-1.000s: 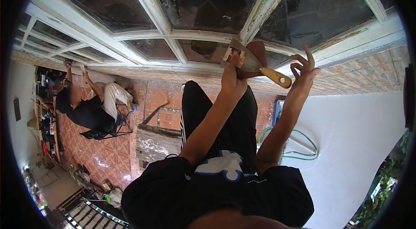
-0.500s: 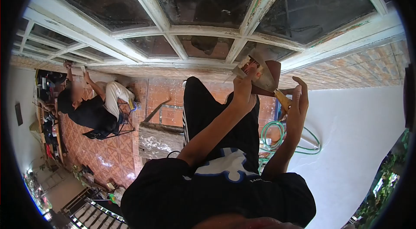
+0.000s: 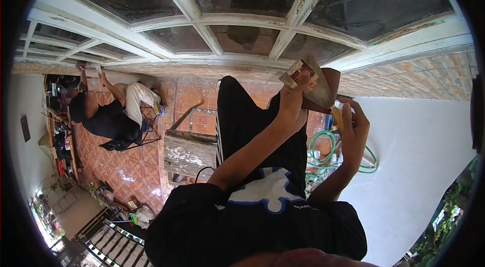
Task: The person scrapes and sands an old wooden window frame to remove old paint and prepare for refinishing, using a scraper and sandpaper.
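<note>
Outdoors, a person's right hand [image 3: 353, 128] wraps shut around the yellow handle of a scraper [image 3: 318, 90], while the left hand [image 3: 293, 100] pinches the far edge of its wide metal blade. Just beyond the blade lies a weathered white window frame [image 3: 242, 18]. Below the right hand coils a green hose [image 3: 323, 151]. Well off to the left hand's side, another person [image 3: 111, 120] sits on the tiled floor [image 3: 126, 176].
</note>
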### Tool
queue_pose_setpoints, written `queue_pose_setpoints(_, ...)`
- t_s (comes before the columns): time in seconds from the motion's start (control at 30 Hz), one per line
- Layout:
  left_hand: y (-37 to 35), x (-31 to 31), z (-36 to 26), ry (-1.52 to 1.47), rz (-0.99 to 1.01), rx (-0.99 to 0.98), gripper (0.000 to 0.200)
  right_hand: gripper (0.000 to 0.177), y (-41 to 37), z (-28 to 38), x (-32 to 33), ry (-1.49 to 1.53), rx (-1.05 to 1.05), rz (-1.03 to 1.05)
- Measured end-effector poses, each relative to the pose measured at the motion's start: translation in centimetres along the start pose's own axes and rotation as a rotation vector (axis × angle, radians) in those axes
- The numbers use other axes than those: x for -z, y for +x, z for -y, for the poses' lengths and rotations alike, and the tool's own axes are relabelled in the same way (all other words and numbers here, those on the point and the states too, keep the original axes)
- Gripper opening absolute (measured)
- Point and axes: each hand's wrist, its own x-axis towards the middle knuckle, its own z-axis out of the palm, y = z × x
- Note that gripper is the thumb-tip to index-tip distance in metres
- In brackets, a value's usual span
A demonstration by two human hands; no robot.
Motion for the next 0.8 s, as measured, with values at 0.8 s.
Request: queue_pose_setpoints(0.8,6.4,1.3,-4.7,-0.218,0.118,0.0,0.031,0.025,2.9,2.3,-4.6,0.019,0.202,-0.096)
